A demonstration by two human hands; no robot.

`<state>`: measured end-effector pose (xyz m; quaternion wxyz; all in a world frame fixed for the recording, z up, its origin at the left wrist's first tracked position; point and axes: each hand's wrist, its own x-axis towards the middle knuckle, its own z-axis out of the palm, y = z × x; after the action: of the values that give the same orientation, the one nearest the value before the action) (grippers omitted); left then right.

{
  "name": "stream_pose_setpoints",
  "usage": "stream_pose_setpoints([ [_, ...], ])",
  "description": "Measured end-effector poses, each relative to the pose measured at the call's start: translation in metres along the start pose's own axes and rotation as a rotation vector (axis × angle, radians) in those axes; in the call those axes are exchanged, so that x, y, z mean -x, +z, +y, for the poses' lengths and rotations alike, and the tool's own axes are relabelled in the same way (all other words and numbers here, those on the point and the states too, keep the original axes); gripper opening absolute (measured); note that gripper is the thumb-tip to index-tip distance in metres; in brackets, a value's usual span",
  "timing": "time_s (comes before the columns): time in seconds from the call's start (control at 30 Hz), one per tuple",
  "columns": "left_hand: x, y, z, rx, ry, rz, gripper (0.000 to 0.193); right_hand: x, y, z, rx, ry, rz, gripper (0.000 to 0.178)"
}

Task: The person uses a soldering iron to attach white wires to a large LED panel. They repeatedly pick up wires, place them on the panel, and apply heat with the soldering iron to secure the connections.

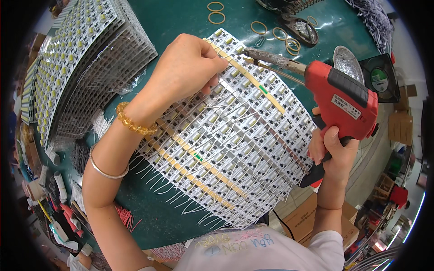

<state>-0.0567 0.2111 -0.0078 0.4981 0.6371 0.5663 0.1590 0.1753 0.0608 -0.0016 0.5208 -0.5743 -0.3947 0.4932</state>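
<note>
A large sheet of small white circuit boards (289,128) lies at a slant across the green table, joined by yellow tape strips. Thin white wires (217,174) cover most of its rows and stick out past its lower left edge. Over the upper part of the sheet, my left hand (187,65) is closed in a pinch; what its fingertips hold is hidden. My right hand (334,151) grips a red and black soldering gun (342,97) by its handle. The gun's dark tip points left, close to the upper edge of the sheet, a short way right of my left fingertips.
A tall stack of similar board sheets (74,49) stands at the left. Several rubber bands (258,28), a dish of metal shavings (348,63) and a black case with a green disc (379,80) lie farther back. Red wires (126,219) rest by my left arm.
</note>
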Motion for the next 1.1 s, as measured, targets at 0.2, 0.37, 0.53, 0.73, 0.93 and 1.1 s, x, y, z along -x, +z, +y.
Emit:
stream_pose_setpoints([
  [0.2,0.000,0.000,0.000,-0.005,0.004,0.000,0.022,-0.001,-0.002,0.005,0.007,-0.006,-0.007,0.034],
  [0.37,0.001,0.000,0.001,-0.014,0.016,0.007,0.020,-0.002,0.003,0.001,0.002,0.005,-0.001,0.030],
  [0.53,0.001,-0.001,0.000,-0.024,0.022,0.006,0.019,-0.003,0.002,0.002,0.002,-0.016,-0.024,0.028],
  [0.73,0.001,0.000,0.000,-0.021,0.022,0.007,0.020,-0.003,0.004,0.002,0.001,-0.019,-0.002,0.027],
  [0.93,0.000,-0.001,-0.001,-0.026,0.020,-0.003,0.020,-0.001,0.004,0.001,0.045,0.009,0.001,0.030],
  [1.1,-0.001,0.001,-0.001,0.003,0.002,-0.003,0.021,-0.001,0.014,-0.003,0.195,-0.044,0.013,0.041],
])
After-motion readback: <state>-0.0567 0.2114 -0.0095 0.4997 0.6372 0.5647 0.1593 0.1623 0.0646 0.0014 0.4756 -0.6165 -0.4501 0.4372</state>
